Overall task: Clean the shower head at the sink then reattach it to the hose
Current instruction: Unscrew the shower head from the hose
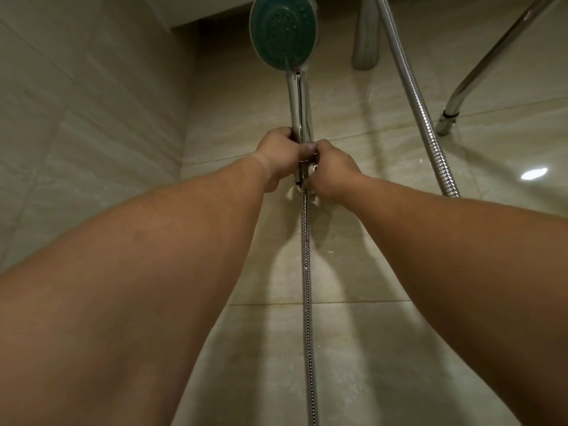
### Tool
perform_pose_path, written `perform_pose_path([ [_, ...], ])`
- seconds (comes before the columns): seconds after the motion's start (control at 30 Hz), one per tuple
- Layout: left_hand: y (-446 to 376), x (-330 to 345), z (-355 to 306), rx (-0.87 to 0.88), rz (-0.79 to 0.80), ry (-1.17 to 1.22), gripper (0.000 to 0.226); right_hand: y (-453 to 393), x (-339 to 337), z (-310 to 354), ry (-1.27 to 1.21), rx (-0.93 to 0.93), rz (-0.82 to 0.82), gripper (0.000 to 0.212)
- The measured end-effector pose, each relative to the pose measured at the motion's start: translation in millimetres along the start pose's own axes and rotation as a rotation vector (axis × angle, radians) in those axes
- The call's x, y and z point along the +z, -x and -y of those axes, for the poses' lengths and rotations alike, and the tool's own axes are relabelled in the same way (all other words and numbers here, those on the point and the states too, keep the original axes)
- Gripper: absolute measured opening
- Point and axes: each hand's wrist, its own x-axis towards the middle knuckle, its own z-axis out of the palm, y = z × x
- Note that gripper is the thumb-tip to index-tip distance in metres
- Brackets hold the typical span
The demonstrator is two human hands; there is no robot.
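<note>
The left hand point(278, 155) is wrapped round the lower end of the shower head point(284, 32) handle, fingers curled about the chrome stem. If that grip slackens while the joint is being turned, the glossy handle could slip and the whole head spin with the nut instead of standing fast; it could also drop against the tiled wall point(92, 103).

Just right of it, touching knuckle to knuckle, the right hand point(330, 175) pinches the fitting where the hose point(306, 272) meets the handle. The fingertips are hidden behind the hand, so I judge it is on the nut, but whether it is loosening or tightening cannot be told. The risk here is a crossed thread or a lost washer should the hose be pulled sideways; its hanging weight drags straight down from the joint and would tug the end away once free.

The shower head stands upright, high against the wall, its round teal face tilted toward the camera with rings of small nozzles, and a bright chrome handle running down into the two hands. The ribbed metal hose hangs below them and out of view; a second stretch of it point(412, 87) runs diagonally further right, beside a curved chrome pipe point(491, 56).
</note>
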Motion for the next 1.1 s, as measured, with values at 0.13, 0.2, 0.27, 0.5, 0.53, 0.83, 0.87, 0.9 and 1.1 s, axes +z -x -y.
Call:
perform_pose_path([
  [0.13,-1,-3,-4,0.005,0.007,-0.059,0.009,-3,0,1,0.064,-0.015,-0.011,0.040],
  [0.2,-1,-3,-6,0.002,0.003,-0.078,0.010,-5,-3,1,0.085,-0.025,-0.007,0.043],
  [0.27,-2,-1,-6,0.003,-0.007,-0.088,0.013,-5,-5,2,0.087,-0.020,-0.004,0.045],
  [0.5,-11,-2,-19,0.003,-0.055,-0.124,0.014,-4,-12,11,0.076,-0.011,0.059,0.075],
  [0.53,-11,-3,-23,0.004,-0.053,-0.121,0.012,-3,-13,12,0.098,-0.009,0.074,0.079],
  [0.83,21,-28,-79,0.075,-0.022,-0.148,0.021,17,-22,36,-0.102,-0.006,0.037,0.079],
  [0.87,28,-33,-80,0.076,-0.015,-0.156,0.024,21,-22,39,-0.139,-0.012,0.022,0.074],
  [0.9,38,-37,-80,0.073,-0.007,-0.163,0.024,27,-22,41,-0.169,-0.015,0.012,0.069],
  [1.1,123,-66,-43,-0.021,0.067,-0.136,0.018,91,-7,59,-0.276,-0.046,0.084,0.047],
])
